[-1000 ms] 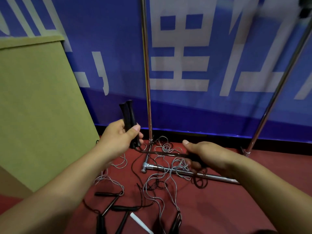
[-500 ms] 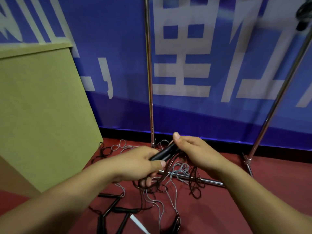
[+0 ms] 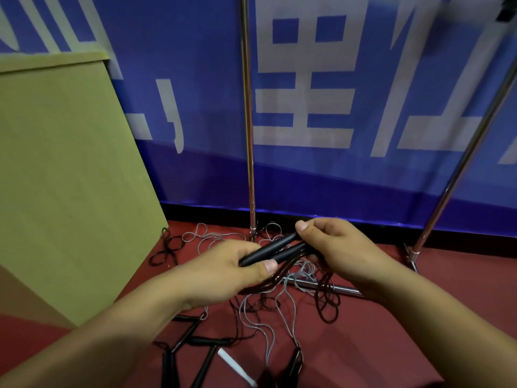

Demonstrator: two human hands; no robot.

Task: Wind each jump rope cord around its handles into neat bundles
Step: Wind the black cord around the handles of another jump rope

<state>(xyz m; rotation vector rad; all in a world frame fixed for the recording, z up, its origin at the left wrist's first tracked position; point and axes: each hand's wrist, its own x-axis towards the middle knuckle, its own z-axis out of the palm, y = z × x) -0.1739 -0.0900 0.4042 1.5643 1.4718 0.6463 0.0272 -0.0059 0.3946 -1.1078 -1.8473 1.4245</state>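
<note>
Two black handles lie side by side, held together above the red floor, just in front of the foot of the middle pole. The left hand grips their near ends, fingers curled round them and thumb laid along the underside. The right hand pinches their far ends, thumb on top. Dark cord runs under the handles between the two hands, and several loops of it hang down from the right hand toward the floor.

Below the handles, grey cords and more dark cord lie tangled on the floor around a chrome bar that runs rightward from the pole's foot. Nearer the person than the tangle lie other black handles and one white piece. Left of the pole stands a green board; behind the pole hangs a blue banner with white characters. A second pole slants up well to the right.
</note>
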